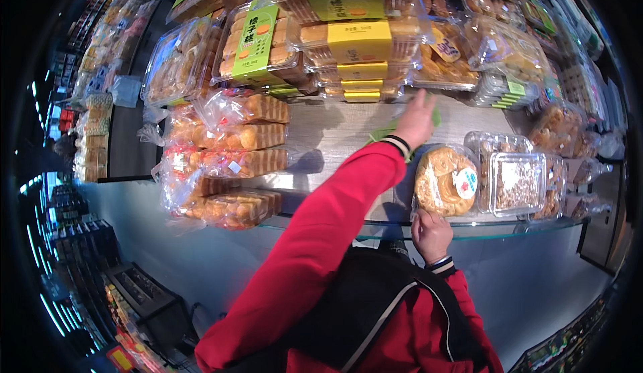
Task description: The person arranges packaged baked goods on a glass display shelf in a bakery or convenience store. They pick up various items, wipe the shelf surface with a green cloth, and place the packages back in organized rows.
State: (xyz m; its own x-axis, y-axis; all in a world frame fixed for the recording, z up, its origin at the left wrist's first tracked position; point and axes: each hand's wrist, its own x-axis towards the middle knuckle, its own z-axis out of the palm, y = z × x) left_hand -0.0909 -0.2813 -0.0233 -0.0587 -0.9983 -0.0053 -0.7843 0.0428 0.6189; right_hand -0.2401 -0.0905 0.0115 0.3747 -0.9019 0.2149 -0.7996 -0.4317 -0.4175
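My left hand (418, 120) reaches across the wood-look shelf and presses down on a green cloth (386, 133), which shows on both sides of the fingers. Close to the front edge, my right hand (433, 233) is curled, its fingertips at the lower corner of a clear bag that holds a round bread (444, 182) with a round sticker. Part of that corner is hidden by the fingers. Just beyond my left hand stand stacked clear boxes of pastries (359, 39) with yellow and green paper bands.
Bagged loaves (241, 159) line the left side of the shelf (321, 122). Clear tubs (517, 184) of baked goods stand right of the round bread. A glass edge (482, 231) runs along the front. More packed pastries (176, 61) are stacked at the back left.
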